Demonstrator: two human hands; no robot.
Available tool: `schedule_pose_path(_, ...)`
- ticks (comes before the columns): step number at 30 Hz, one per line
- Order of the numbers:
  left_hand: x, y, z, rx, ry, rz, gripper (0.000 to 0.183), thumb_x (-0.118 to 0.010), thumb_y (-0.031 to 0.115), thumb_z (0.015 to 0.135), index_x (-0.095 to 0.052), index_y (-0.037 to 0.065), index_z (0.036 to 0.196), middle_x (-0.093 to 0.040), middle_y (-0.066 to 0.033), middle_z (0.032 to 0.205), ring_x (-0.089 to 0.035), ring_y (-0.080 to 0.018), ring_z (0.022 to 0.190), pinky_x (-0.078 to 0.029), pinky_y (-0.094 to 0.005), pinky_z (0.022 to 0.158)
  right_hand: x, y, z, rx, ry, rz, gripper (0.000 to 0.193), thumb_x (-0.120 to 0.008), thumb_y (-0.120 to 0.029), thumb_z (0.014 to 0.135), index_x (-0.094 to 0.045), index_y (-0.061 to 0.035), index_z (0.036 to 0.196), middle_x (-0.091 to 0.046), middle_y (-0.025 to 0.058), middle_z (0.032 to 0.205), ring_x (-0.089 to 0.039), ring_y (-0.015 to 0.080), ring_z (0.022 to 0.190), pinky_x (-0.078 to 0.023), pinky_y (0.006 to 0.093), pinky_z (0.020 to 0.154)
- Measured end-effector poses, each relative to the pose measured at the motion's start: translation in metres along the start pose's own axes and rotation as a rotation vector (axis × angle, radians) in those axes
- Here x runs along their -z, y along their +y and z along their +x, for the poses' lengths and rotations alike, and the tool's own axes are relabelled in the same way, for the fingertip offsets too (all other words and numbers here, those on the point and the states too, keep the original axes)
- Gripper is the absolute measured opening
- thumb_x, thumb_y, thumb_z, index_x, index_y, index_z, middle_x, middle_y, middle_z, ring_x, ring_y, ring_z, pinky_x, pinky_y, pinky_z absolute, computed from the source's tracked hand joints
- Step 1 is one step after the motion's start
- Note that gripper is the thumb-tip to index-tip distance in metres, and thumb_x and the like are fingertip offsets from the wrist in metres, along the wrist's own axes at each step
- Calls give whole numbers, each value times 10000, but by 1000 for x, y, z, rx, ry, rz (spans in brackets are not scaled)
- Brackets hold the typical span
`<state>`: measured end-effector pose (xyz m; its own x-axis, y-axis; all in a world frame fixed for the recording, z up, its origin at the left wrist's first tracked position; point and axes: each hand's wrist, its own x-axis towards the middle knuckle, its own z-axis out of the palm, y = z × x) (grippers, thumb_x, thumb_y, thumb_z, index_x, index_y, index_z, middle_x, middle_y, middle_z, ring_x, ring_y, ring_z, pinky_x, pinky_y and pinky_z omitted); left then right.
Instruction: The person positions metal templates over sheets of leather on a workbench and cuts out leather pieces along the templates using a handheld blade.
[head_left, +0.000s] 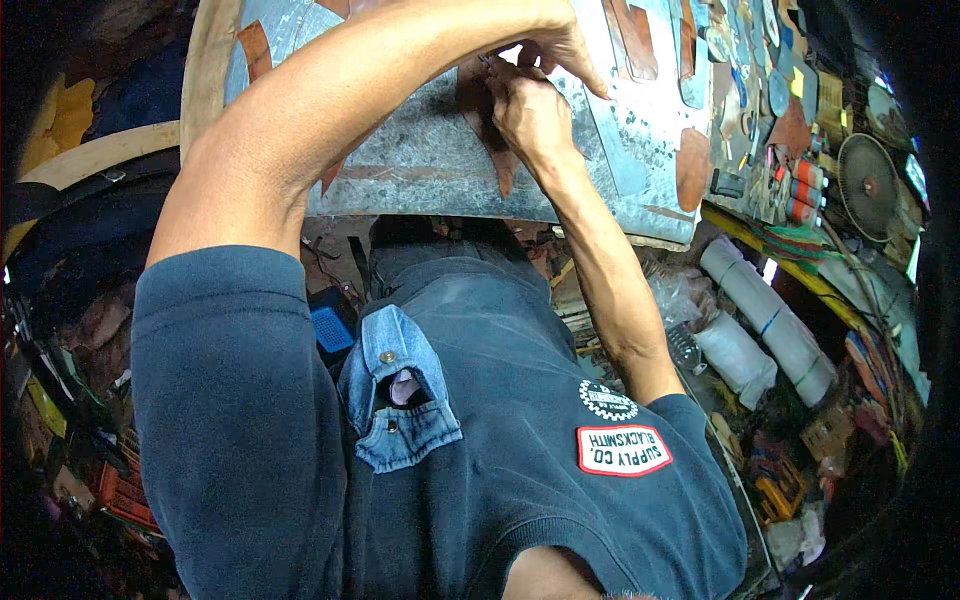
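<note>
At the far middle of the metal-topped table (420,155), my right hand (532,115) lies over a pointed brown leather piece (484,125). Its fingers are curled and closed, and what is between them is hidden, apart from a small glint at the tips. Right above it is my left hand (560,42), reached across from the left with the wrist bent and the picture's top edge close by. One of its fingers stretches down to the right, apart from the others, toward the table surface. The other left fingers point down close to my right hand, partly hidden.
Brown leather offcuts (632,45) lie on the table's right part, another (692,170) at its right corner. Beyond stand red-and-white bottles (805,190) and a round fan (868,188). Rolled pale sheets (765,310) and clutter fill the floor at right. A blue basket (330,330) is below.
</note>
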<state>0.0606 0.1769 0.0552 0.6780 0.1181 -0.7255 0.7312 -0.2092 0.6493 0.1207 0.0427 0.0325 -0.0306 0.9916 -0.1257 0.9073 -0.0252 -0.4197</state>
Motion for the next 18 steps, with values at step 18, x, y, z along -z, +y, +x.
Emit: schedule_pose_path(18, -17, -4, 17, -14, 51, 14, 967, -383, 820, 823, -426, 87, 1451, -389, -202, 1494, -405, -362, 1344, -332, -476, 1096, 5, 14, -13, -26, 5, -23, 275, -587, -189, 867, -710, -114, 1101, -685, 215, 1018, -663, 383, 944, -530, 443, 834)
